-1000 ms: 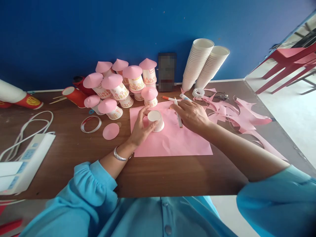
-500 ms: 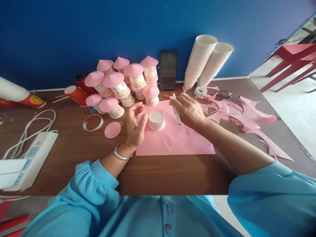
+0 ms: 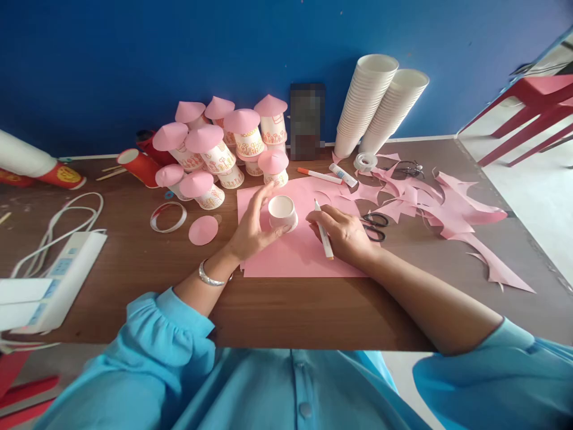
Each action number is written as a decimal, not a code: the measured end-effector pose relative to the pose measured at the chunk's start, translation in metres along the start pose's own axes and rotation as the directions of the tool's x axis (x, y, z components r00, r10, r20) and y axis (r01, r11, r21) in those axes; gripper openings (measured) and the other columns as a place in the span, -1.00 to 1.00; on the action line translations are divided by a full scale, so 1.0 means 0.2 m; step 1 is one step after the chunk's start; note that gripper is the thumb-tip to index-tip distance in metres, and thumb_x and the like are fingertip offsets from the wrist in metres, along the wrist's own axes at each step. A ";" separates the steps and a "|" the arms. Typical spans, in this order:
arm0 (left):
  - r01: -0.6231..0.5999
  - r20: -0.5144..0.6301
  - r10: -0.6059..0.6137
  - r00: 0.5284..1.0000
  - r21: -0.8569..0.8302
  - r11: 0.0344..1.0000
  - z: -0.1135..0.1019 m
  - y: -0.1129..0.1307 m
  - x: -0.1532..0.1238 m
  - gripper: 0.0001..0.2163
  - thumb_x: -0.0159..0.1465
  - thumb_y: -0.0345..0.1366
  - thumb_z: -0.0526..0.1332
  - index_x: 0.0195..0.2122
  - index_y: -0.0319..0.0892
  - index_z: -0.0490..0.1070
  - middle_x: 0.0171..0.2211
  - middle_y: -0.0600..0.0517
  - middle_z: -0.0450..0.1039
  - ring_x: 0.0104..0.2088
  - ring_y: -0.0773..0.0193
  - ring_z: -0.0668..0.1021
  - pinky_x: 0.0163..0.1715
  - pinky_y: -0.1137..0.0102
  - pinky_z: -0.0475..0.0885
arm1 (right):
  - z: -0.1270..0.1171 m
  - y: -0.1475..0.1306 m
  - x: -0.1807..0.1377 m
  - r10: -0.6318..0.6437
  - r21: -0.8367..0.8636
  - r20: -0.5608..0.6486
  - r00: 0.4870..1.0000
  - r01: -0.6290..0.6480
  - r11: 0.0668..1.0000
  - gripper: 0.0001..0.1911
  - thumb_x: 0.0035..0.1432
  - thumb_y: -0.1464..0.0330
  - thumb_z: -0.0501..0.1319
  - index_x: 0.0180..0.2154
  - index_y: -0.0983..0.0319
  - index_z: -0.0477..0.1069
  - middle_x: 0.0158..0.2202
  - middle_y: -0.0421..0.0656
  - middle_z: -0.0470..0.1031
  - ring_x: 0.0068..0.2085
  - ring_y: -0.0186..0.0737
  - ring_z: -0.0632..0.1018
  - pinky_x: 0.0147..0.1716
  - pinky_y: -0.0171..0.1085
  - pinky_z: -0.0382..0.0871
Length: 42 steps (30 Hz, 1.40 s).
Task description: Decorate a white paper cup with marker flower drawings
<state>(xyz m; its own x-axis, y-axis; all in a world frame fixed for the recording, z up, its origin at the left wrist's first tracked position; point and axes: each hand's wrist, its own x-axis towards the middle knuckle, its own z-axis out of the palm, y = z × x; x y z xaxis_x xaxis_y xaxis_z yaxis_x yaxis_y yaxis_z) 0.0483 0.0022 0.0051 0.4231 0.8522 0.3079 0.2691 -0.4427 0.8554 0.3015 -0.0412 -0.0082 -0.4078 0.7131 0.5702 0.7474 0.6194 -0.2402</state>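
Note:
A short white paper cup (image 3: 282, 209) stands upside down on a pink paper sheet (image 3: 286, 263). My left hand (image 3: 256, 224) curves around its left side, thumb against the lower front and fingers behind. My right hand (image 3: 344, 234), just right of the cup, grips a white marker (image 3: 325, 239) with its tip pointing up and away from me. Partly under that hand lie scissors (image 3: 375, 220), only their black handles plainly showing. An orange-and-white marker (image 3: 319, 175) and a small white tube (image 3: 343, 175) lie behind the sheet's far edge.
Several decorated cups with pink cone roofs (image 3: 242, 122) stand at the back. Two tall cup stacks (image 3: 369, 98) lean near the blue wall, beside a dark upright device (image 3: 307, 122). Pink scraps (image 3: 456, 200) spread rightward. A power strip (image 3: 67, 280) lies left, near a tape roll (image 3: 168, 217).
My left hand has moved right and closed around the cup. My right hand has come down and nearer, turning the white marker tip upward, uncovering the tube and scissor handles.

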 end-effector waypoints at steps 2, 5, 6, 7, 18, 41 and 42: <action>0.082 0.031 -0.081 0.996 -0.006 0.997 0.00 0.00 0.01 -0.31 0.24 0.00 0.46 0.31 -0.14 0.31 0.34 -0.25 0.41 0.37 -0.16 0.45 0.40 -0.05 0.33 | 0.02 0.02 0.00 -0.032 -0.093 0.041 0.999 0.036 0.995 -0.80 0.46 0.48 0.12 -0.06 0.20 0.52 -0.29 -0.14 0.53 -0.35 -0.24 0.50 -0.46 -0.30 0.17; 0.157 -0.055 -0.168 0.984 -0.162 0.974 0.01 0.03 0.01 -0.44 0.19 0.06 0.48 0.08 -0.16 0.47 0.03 -0.12 0.60 0.09 -0.04 0.60 0.19 0.03 0.49 | -0.01 0.02 0.00 -0.016 -0.100 0.043 0.999 0.020 0.995 -0.79 0.49 0.42 0.14 0.01 0.20 0.52 -0.25 -0.11 0.56 -0.33 -0.23 0.54 -0.47 -0.31 0.22; 0.171 -0.086 -0.200 0.976 -0.268 0.948 0.02 0.05 0.00 -0.45 0.16 0.10 0.50 0.02 -0.15 0.48 -0.08 -0.07 0.60 -0.02 0.01 0.61 0.08 0.08 0.54 | -0.03 0.01 0.00 -0.002 -0.069 0.023 1.000 0.003 0.998 -0.79 0.50 0.37 0.16 0.07 0.20 0.51 -0.22 -0.11 0.56 -0.33 -0.23 0.55 -0.46 -0.31 0.25; 0.199 -0.089 -0.253 0.963 -0.395 0.897 0.03 0.07 0.00 -0.47 0.18 0.14 0.47 -0.01 -0.13 0.48 -0.16 -0.04 0.59 -0.11 0.07 0.62 -0.03 0.13 0.58 | -0.06 -0.01 0.00 0.002 -0.028 -0.029 1.000 -0.002 1.000 -0.75 0.49 0.29 0.21 0.11 0.20 0.50 -0.22 -0.11 0.55 -0.33 -0.23 0.55 -0.46 -0.31 0.30; 0.414 0.277 -0.323 0.905 -0.750 0.516 0.15 0.15 -0.05 -0.46 0.20 0.15 0.45 -0.09 -0.24 0.48 -0.12 -0.22 0.66 0.01 -0.15 0.68 -0.21 0.21 0.58 | -0.24 -0.34 0.00 -0.091 0.418 -0.158 0.983 0.150 0.896 -0.78 0.36 0.48 0.24 0.01 0.20 0.40 -0.41 -0.21 0.54 -0.44 -0.26 0.60 -0.48 -0.31 0.52; 0.144 -0.093 -0.229 0.969 -0.541 0.828 0.09 -0.08 0.00 -0.48 0.27 -0.03 0.46 0.18 0.02 0.37 0.10 -0.01 0.50 0.09 0.10 0.53 0.16 0.12 0.44 | 0.04 0.02 0.00 -0.035 -0.032 0.088 0.995 0.038 0.999 -0.72 0.46 0.52 0.10 -0.03 0.19 0.57 -0.24 -0.09 0.65 -0.18 -0.10 0.56 -0.19 -0.18 0.42; 0.159 -0.071 -0.233 0.970 -0.542 0.825 0.09 -0.08 0.00 -0.47 0.26 -0.04 0.46 0.20 0.02 0.36 0.12 -0.02 0.51 0.11 0.09 0.53 0.18 0.11 0.44 | 0.03 0.02 0.00 -0.034 -0.042 0.082 0.996 0.038 0.998 -0.72 0.46 0.52 0.10 -0.06 0.19 0.57 -0.26 -0.10 0.64 -0.20 -0.11 0.54 -0.21 -0.19 0.38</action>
<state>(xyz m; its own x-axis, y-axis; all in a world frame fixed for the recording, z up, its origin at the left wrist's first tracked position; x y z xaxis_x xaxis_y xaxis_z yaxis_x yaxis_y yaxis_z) 0.0595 0.0042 -0.0162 0.2862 0.9495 0.1285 -0.1799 -0.0785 0.9805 0.3018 -0.0375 -0.0136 -0.4747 0.7159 0.5120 0.7529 0.6315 -0.1850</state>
